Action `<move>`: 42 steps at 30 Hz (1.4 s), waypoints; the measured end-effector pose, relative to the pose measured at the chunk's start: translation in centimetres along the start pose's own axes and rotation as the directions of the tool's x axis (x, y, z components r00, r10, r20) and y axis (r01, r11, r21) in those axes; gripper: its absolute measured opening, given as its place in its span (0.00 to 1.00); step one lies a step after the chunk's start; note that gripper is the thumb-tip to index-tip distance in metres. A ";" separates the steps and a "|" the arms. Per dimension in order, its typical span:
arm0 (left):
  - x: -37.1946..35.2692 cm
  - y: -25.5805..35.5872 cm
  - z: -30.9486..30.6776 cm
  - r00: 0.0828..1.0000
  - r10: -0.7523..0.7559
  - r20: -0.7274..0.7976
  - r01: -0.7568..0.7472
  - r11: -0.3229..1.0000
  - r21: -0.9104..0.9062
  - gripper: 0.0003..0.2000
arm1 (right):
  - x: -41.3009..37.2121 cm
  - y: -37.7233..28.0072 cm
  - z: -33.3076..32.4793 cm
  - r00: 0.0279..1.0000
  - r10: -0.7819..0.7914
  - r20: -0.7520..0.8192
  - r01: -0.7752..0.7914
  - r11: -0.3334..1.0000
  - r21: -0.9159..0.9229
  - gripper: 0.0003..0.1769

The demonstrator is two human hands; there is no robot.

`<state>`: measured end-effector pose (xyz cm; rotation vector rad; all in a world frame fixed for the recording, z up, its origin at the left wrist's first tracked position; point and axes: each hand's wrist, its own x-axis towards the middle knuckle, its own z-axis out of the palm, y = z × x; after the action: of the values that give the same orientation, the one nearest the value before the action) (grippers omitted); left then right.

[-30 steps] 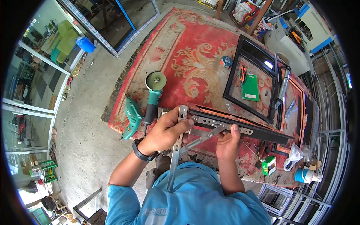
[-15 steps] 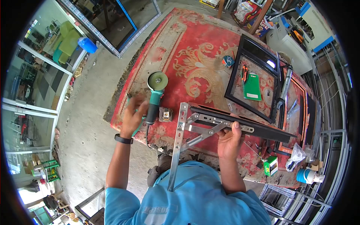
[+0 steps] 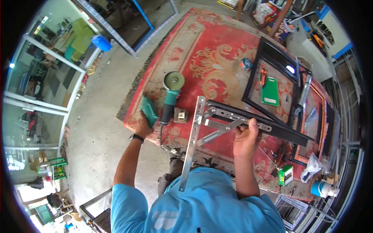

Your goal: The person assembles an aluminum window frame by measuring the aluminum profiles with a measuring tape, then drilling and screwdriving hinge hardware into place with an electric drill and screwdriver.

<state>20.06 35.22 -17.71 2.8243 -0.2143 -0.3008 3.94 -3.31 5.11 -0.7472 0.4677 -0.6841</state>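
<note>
My right hand (image 3: 246, 140) grips a black frame profile (image 3: 285, 132), thumb on top. Fixed along that profile is a silver window friction hinge (image 3: 217, 125), its arms folded out and its long slotted bar (image 3: 191, 149) reaching toward my shirt. At the table's left edge, my left hand (image 3: 142, 126) is closed around the near end of a green drill (image 3: 149, 111); its grip is partly hidden. Just right of the drill lies a green angle grinder (image 3: 169, 103) with its disc up. A small boxy item (image 3: 180, 115) sits beside the grinder.
A red patterned carpet (image 3: 217, 73) covers the table. On it lie a black window frame (image 3: 252, 83), a green notebook (image 3: 270, 92), a tape roll (image 3: 246, 63) and a green box (image 3: 285, 174). A grey caulking gun (image 3: 304, 93) rests at the right.
My left hand has lowered onto the green drill, which it partly covered before, and closed on it. My right hand still holds the profile and hinge. The view has shifted slightly.
</note>
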 end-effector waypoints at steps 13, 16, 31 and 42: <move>-10.6 10.8 -32.2 0.995 -0.033 -0.089 -0.027 0.800 -0.599 0.15 | 0.3 -0.4 0.0 0.998 0.069 0.014 -0.069 0.997 0.022 0.18; -15.6 15.3 -38.8 0.988 0.085 -0.130 -0.142 0.829 -0.541 0.27 | 0.4 -0.5 -0.1 0.998 0.062 0.021 -0.062 0.998 0.014 0.17; -19.3 28.2 -46.4 0.770 0.636 -0.058 -0.631 0.771 0.087 0.50 | 0.0 -0.1 -0.5 0.996 0.035 0.081 -0.036 0.999 0.016 0.16; -16.3 31.0 -45.4 0.692 0.715 0.101 -0.712 0.699 -0.067 0.47 | -0.2 -0.4 -0.8 0.994 0.066 0.087 -0.067 0.998 0.008 0.17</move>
<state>11.02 21.12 37.13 2.4434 -1.2886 -0.2790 3.19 -3.76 4.95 -0.7449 0.4076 -0.5897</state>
